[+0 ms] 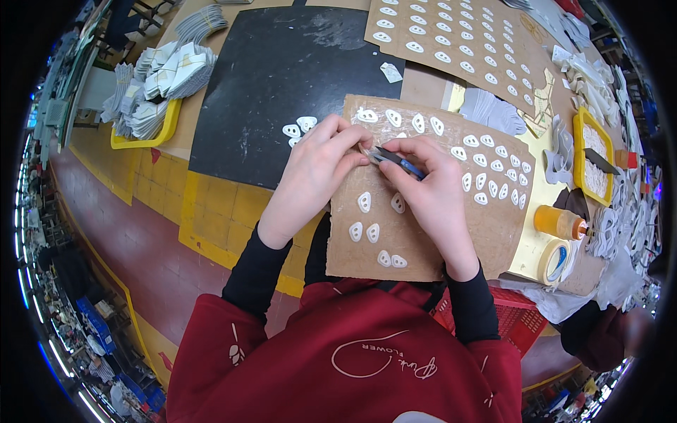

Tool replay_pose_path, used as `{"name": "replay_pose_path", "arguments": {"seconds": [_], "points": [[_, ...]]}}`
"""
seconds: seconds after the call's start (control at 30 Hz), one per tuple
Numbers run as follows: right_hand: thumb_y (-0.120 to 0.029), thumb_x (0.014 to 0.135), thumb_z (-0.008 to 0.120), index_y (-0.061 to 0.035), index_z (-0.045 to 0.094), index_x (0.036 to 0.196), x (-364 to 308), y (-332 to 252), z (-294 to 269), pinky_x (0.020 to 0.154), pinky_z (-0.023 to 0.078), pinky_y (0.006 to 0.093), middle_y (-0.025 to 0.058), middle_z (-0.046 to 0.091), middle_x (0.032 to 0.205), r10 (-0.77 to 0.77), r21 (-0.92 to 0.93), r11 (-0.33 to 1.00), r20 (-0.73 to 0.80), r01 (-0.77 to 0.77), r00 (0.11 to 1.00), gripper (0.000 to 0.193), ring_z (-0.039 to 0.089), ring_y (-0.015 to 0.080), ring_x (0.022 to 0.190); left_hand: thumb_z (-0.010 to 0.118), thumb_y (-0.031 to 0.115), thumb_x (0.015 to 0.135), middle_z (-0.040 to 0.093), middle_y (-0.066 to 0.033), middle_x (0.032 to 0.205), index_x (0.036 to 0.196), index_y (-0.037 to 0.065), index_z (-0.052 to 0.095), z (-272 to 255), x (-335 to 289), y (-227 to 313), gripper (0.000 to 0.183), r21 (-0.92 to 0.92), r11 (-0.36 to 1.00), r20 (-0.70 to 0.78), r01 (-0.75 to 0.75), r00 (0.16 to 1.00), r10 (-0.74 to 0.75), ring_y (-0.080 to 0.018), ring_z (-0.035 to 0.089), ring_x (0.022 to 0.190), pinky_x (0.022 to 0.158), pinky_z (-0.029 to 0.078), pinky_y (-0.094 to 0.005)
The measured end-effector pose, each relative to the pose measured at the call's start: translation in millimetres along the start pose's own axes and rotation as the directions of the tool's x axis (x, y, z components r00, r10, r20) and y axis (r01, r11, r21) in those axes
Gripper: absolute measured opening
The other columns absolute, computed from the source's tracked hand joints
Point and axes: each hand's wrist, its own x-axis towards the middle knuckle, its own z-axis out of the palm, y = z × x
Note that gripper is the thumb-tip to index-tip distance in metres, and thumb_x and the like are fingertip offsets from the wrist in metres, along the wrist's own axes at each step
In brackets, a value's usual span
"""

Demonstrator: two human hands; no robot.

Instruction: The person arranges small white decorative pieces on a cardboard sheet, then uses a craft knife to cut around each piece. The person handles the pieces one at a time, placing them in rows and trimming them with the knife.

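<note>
My left hand [316,163] is closed in a pinch over the upper left of a brown cardboard sheet [441,240]. What its fingertips hold is small and mostly hidden. Close against them, my right hand [431,185] grips a small blue-and-black hand tool, apparently thread snips [410,168], with the metal tip at the left fingertips. Flat white pieces [364,202], rounded triangles with small holes, lie spaced out on the cardboard. A few more such pieces [306,123] rest beside my left hand on a black mat [243,106].
A second cardboard sheet [486,53] carries rows of white pieces. Stacked white parts fill a yellow tray [169,121] at left. At right are another yellow tray [580,158], an orange bottle [557,222] and a tape roll [554,261]. A red basket [518,310] stands below.
</note>
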Motion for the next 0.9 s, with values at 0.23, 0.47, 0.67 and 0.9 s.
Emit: {"name": "replay_pose_path", "arguments": {"seconds": [0.23, 0.47, 0.67, 0.9], "points": [[-0.008, 0.088, 0.077, -0.0027, 0.075, 0.108, -10, -8, -19, 0.067, 0.05, 0.0275, 0.0069, 0.069, 0.093, -0.013, -0.208, 0.978, -0.095, -0.007, 0.995, 0.021, 0.066, 0.0155, 0.078, 0.071, 0.002, 0.089, 0.062, -0.0067, 0.101, 0.1, -0.001, 0.066, -9, 1, -8, 0.013, -0.3, 0.952, -0.044, 0.061, 0.996, -0.078, -0.0165, 0.063, 0.086, 0.078, 0.051, -0.0298], [-0.013, 0.089, 0.075, -0.0076, 0.074, 0.107, -13, 3, -26, 0.072, 0.055, 0.0365, 0.007, 0.068, 0.097, 0.001, -0.319, 0.948, -0.073, -0.024, 0.997, 0.018, 0.071, 0.0262, 0.08, 0.073, 0.009, 0.089, 0.061, -0.0114, 0.104, 0.109, 0.0, 0.066, -6, 5, -1, 0.022, -0.049, 0.997, 0.019, -0.066, 0.998, 0.067, -0.0276, 0.063, 0.096, 0.085, 0.051, -0.0364], [-0.015, 0.09, 0.074, -0.0086, 0.073, 0.106, -14, 5, -25, 0.074, 0.056, 0.0391, 0.0072, 0.068, 0.099, -0.015, -0.367, 0.93, -0.057, -0.007, 0.998, 0.017, 0.072, 0.0276, 0.086, 0.071, 0.014, 0.092, 0.056, -0.0105, 0.106, 0.112, 0.004, 0.064, -7, 13, 6, 0.023, 0.187, 0.979, 0.112, -0.077, 0.992, 0.057, -0.0281, 0.06, 0.103, 0.092, 0.049, -0.0389], [-0.012, 0.089, 0.075, -0.0057, 0.073, 0.109, -14, 3, -24, 0.075, 0.054, 0.0353, 0.0083, 0.068, 0.098, 0.022, -0.37, 0.928, -0.053, -0.04, 0.998, 0.02, 0.069, 0.0269, 0.086, 0.07, 0.013, 0.092, 0.054, -0.0113, 0.107, 0.107, 0.005, 0.062, -6, 16, 7, 0.019, 0.25, 0.959, 0.147, -0.136, 0.984, 0.101, -0.0312, 0.058, 0.105, 0.094, 0.047, -0.0402]]}}
